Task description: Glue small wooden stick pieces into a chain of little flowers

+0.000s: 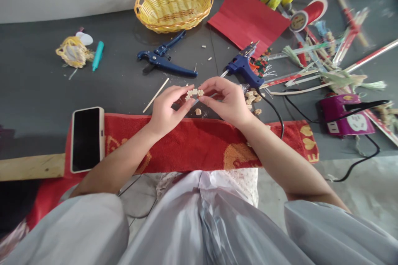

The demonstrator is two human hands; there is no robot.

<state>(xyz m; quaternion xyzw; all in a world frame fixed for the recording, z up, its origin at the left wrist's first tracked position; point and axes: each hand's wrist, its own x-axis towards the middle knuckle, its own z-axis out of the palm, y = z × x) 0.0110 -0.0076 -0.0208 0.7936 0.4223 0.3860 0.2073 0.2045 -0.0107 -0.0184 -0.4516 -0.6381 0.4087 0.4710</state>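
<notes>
Between my fingertips is a small arched cluster of pale stick pieces (195, 92), their cut ends facing up. My left hand (169, 107) pinches its left end with thumb and forefinger. On the other end, my right hand (226, 97) is closed in the same kind of pinch. A loose small cluster (198, 112) lies on the table just below, and several more clusters (252, 98) sit right of my right wrist. Beyond my right hand rests a blue hot glue gun (244, 68). A thin pale stick (156, 95) lies left of my left hand.
A red towel (186, 145) covers the table's front edge, with a phone (88, 140) on its left end. Farther back are a blue cutter (168, 60), a yellow basket (174, 6) and red paper (245, 16). A purple power strip (346, 116) with cords stands right.
</notes>
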